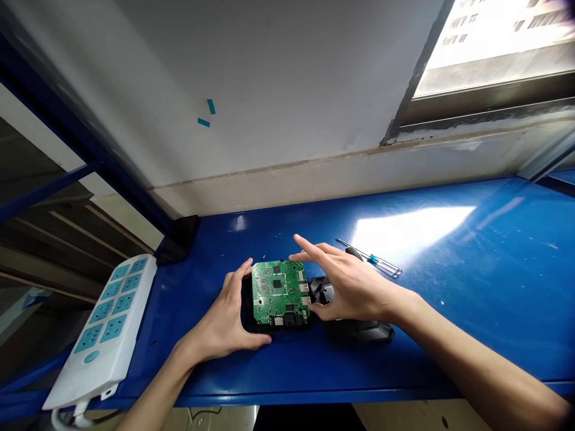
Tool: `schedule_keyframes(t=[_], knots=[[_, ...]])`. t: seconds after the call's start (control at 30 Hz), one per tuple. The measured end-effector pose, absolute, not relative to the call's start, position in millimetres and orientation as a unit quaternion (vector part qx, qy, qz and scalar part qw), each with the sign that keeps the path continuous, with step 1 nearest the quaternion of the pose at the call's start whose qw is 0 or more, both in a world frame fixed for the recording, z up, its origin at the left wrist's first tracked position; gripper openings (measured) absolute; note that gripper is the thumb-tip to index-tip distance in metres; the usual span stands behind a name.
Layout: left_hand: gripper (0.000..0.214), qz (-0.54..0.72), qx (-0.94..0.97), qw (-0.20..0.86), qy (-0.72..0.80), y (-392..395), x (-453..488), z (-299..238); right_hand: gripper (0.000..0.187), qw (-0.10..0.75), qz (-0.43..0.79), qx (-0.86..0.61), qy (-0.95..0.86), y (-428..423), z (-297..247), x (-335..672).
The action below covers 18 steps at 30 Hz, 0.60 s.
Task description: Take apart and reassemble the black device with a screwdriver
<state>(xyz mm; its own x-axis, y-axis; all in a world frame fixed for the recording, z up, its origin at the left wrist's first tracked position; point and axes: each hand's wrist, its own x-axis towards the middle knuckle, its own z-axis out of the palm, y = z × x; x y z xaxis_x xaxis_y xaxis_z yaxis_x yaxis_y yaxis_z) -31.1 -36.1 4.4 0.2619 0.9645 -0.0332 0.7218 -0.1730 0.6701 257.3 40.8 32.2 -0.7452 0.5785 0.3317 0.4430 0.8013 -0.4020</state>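
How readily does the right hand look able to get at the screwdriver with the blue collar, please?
Probably quite readily: the screwdriver lies on the blue tabletop just beyond the right hand, with nothing visible covering its handle, though the hand would have to leave the circuit board's edge.

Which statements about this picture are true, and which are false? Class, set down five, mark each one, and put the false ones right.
1. The circuit board is green. True.
2. The left hand and right hand are on the same side of the circuit board. False: the left hand is at its left edge, the right hand at its right edge.
3. The power strip is white with blue sockets. True.
4. The blue strips on the wall number four. False: two blue strips show there.
5. A thin tool lies on the blue table. True.
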Motion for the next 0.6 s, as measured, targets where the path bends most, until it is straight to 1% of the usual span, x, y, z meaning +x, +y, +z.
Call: schedule_keyframes(t=[0.17, 0.43, 0.6], knots=[[0.125, 0.201, 0.740, 0.286, 0.574, -35.9, -30.8, 6.2, 0.121, 0.216, 0.172, -0.275, -0.921, 40.3, 31.6, 256.3], [0.106, 0.199, 0.767, 0.262, 0.550, -32.7, -28.1, 13.2, 0.120, 0.201, 0.201, -0.279, -0.917, 39.7, 32.1, 257.4], [0.102, 0.201, 0.765, 0.261, 0.553, -33.3, -26.9, 13.9, 0.106, 0.173, 0.210, -0.271, -0.923, 38.8, 36.4, 259.5]])
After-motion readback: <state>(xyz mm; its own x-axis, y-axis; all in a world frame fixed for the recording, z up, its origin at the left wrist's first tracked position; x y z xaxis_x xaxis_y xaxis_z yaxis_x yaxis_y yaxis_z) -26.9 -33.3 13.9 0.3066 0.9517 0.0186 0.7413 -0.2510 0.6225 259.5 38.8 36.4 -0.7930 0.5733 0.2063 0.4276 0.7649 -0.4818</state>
